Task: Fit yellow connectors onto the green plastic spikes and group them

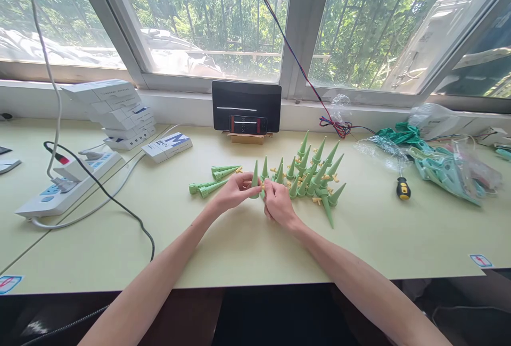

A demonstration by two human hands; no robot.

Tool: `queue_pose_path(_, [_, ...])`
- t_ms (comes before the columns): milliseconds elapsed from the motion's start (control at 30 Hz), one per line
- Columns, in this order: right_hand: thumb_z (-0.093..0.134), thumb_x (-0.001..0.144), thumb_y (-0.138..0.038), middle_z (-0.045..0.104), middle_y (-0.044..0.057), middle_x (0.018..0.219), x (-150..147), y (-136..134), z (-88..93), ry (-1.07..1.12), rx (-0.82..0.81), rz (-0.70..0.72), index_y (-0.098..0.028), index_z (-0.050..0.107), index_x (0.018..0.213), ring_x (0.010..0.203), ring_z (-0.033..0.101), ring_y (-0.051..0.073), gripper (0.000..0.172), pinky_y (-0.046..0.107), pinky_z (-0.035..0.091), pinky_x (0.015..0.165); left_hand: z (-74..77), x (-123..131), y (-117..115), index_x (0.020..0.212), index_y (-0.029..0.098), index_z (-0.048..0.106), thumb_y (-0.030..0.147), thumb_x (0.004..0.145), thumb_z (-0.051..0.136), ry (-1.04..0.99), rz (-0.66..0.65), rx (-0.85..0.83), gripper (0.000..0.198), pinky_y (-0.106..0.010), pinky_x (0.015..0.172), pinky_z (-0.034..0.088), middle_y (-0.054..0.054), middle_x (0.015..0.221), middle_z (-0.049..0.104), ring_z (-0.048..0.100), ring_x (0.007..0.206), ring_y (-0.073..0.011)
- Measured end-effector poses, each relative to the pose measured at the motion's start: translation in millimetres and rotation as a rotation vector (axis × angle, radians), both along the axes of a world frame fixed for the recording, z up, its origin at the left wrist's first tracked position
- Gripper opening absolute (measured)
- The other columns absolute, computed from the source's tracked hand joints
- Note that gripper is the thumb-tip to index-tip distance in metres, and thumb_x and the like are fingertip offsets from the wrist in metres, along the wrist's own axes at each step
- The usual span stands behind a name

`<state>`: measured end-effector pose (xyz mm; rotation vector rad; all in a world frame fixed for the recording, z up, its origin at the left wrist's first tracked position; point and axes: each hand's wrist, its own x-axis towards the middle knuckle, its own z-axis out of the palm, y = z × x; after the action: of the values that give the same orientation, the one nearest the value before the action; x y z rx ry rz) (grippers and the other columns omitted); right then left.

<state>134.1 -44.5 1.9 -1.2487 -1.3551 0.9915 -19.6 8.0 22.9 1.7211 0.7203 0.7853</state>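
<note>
Green cone in hand, teal pieces in bag

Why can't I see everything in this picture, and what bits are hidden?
All in the head view:
Most of the yellow piece at the right hand: the hand covers it.
Whether it joins the green cone in the left hand: hidden between the hands.
Where the black cord goes: the left forearm hides it.
Small print on the stacked boxes: too small.
Upper arms: cut off by the bottom edge.
</note>
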Motion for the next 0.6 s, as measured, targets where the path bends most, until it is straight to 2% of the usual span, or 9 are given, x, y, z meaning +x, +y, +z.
queue_pose_path(233, [0.042,0.096,-0.057,0.032,-0.008,0.042,2.5,4.0,-3.0,0.109,-0.102,0.022,-0.024,0.032,0.06,0.023,0.044,0.012,0.05,0.023,0.021,0.023,-8.1,-1.9,2.0,0.091,0.016,0.068,0.041,0.087,0.065,0.167,0.107,0.304,0.026,-0.023,0.054,0.037,0.001,0.067,0.048,0.041,0.058,-0.0096])
queue_pose_path(367, [0.042,0.096,-0.056,0.03,-0.008,0.04,4.1,4.4,-2.9,0.116,-0.103,0.016,-0.024,0.031,0.057,0.023,0.044,0.012,0.052,0.023,0.02,0.023,-9.8,-0.4,0.0,0.091,0.019,0.068,0.036,0.089,0.061,0.224,0.159,0.443,0.019,-0.023,0.054,0.033,0.003,0.065,0.046,0.036,0.059,-0.0099])
queue_pose_path(500, [0.041,0.096,-0.057,0.028,-0.008,0.039,4.5,4.6,-0.6,0.106,-0.094,0.003,-0.024,0.031,0.054,0.023,0.043,0.012,0.054,0.023,0.021,0.023,-12.0,1.7,-1.1,0.091,0.019,0.068,0.036,0.089,0.061,0.21,0.183,0.48,0.018,-0.023,0.055,0.034,0.003,0.065,0.047,0.036,0.059,-0.0101])
queue_pose_path(600, [0.042,0.095,-0.059,0.03,-0.007,0.041,4.1,4.5,0.8,0.113,-0.072,-0.009,-0.024,0.032,0.056,0.023,0.043,0.012,0.054,0.023,0.022,0.023,-12.1,2.9,-1.6,0.093,0.019,0.069,0.038,0.088,0.063,0.168,0.187,0.409,0.02,-0.022,0.054,0.034,0.003,0.065,0.048,0.036,0.058,-0.0097])
